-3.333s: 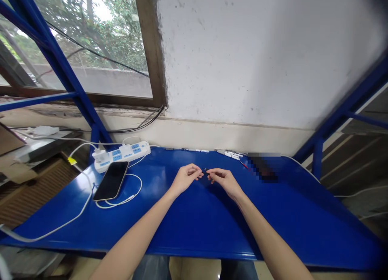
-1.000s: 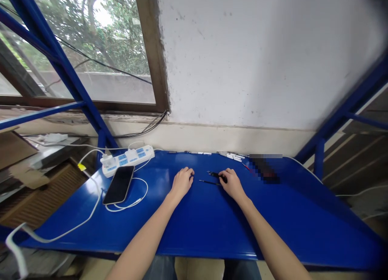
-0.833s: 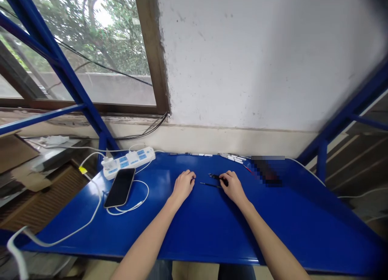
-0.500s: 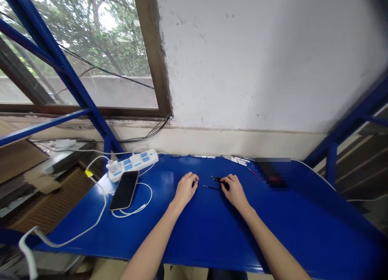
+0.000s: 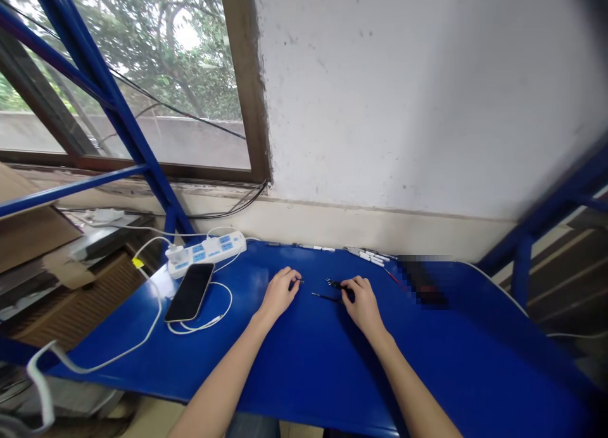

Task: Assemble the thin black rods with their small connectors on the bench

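Note:
My left hand is closed in a pinch above the blue table. A tiny dark, shiny tip pokes out past its fingertips, too small to name. To the right, my right hand is closed round some thin black sticks with metal tips, which point toward the left hand and look like pen parts. Its palm hides their other ends. Just in front of them lies a slim black rod with a pale tip, its right end close to or under my right fingers. The two hands are apart.
White pens and other slim parts lie along the table's back edge. A blurred dark item is at back right. At left are a power strip, a phone and a white cable. Blue posts flank the table.
The view has shifted a little, so most things sit slightly differently in the picture. My left hand has drawn slightly away from the right, and a small tip now shows at its fingers.

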A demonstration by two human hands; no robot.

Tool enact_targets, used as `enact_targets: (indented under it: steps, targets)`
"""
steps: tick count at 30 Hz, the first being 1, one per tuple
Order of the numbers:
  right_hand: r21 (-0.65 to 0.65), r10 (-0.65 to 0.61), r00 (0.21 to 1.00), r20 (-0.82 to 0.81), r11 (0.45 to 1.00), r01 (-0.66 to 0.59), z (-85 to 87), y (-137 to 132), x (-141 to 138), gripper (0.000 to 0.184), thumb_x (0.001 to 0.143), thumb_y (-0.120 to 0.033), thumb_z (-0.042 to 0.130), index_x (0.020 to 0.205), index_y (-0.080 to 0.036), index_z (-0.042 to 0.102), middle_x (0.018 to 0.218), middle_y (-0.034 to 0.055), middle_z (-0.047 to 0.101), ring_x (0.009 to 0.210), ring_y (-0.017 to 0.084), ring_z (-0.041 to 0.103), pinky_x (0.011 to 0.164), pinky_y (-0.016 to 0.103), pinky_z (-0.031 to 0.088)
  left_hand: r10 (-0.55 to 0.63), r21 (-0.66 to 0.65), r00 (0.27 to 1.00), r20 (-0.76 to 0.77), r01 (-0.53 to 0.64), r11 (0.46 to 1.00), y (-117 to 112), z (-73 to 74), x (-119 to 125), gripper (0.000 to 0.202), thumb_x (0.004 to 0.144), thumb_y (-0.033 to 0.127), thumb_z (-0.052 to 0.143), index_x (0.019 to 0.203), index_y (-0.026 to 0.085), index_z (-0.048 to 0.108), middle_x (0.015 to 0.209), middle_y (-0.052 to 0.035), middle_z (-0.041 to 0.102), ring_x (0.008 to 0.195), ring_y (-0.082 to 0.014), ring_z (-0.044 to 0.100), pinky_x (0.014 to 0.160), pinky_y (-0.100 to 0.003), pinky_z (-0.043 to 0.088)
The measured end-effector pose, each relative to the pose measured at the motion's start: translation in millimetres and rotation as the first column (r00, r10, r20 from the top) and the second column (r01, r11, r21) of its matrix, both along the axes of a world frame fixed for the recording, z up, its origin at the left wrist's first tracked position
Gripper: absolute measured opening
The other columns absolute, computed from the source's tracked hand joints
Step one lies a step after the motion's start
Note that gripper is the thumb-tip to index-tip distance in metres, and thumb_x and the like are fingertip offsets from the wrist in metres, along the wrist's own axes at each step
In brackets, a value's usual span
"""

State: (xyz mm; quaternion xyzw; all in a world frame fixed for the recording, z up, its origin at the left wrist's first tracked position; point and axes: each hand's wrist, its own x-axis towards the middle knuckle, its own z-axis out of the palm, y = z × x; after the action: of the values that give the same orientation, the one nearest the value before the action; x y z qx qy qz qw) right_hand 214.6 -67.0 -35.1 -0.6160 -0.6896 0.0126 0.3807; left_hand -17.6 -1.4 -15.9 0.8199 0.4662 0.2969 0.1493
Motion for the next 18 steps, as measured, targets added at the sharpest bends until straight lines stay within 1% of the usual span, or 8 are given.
enact_targets:
  steps: [4, 9, 13, 18]
  targets:
    - [-0.015, -0.020, 0.999, -0.032, 1.000, 0.020, -4.8, 2.0, 5.2, 0.016, 0.082, -0.013, 0.049, 0.088, -0.020, 0.063, 0.085, 0.0074, 0.057, 0.083, 0.023, 0.051, 0.075, 0.036, 0.046, -0.009, -0.015, 1.000, -0.002, 0.009, 1.000, -0.1, -0.6, 0.5, 0.018, 0.086, 0.017, 0.045, 0.089, 0.020, 0.062, 0.082, -0.0024, 0.056, 0.080, -0.0164, 0.057, 0.073, -0.027, 0.046]
    - [-0.026, -0.038, 0.999, -0.010, 0.999, 0.038, -8.5, 4.0, 7.0, 0.018, 0.081, -0.011, 0.049, 0.087, -0.020, 0.064, 0.083, 0.0074, 0.058, 0.082, 0.023, 0.051, 0.075, 0.036, 0.046, -0.001, 0.016, 1.000, 0.011, 0.001, 1.000, -1.6, 1.6, 2.1, 0.018, 0.087, 0.018, 0.045, 0.090, 0.021, 0.062, 0.084, -0.0027, 0.058, 0.082, -0.0166, 0.057, 0.075, -0.028, 0.046]
    - [-0.017, -0.034, 0.999, 0.010, 0.999, 0.034, -6.5, 3.8, 5.4, 0.019, 0.081, -0.010, 0.048, 0.087, -0.020, 0.064, 0.083, 0.0076, 0.058, 0.082, 0.023, 0.051, 0.075, 0.036, 0.046, -0.007, 0.038, 1.000, 0.000, 0.007, 0.999, -1.2, 0.7, 3.2, 0.017, 0.087, 0.019, 0.046, 0.089, 0.021, 0.062, 0.084, -0.0030, 0.058, 0.084, -0.0175, 0.057, 0.074, -0.028, 0.046]
    - [-0.033, -0.023, 1.000, 0.009, 0.999, 0.023, -1.3, 1.8, 3.8, 0.020, 0.081, -0.009, 0.048, 0.088, -0.019, 0.064, 0.085, 0.0074, 0.058, 0.083, 0.023, 0.051, 0.076, 0.035, 0.046, 0.003, 0.080, 1.000, -0.024, -0.001, 0.997, -2.2, 1.5, 4.2, 0.016, 0.087, 0.017, 0.046, 0.088, 0.020, 0.062, 0.085, -0.0036, 0.058, 0.087, -0.0188, 0.056, 0.078, -0.031, 0.045]
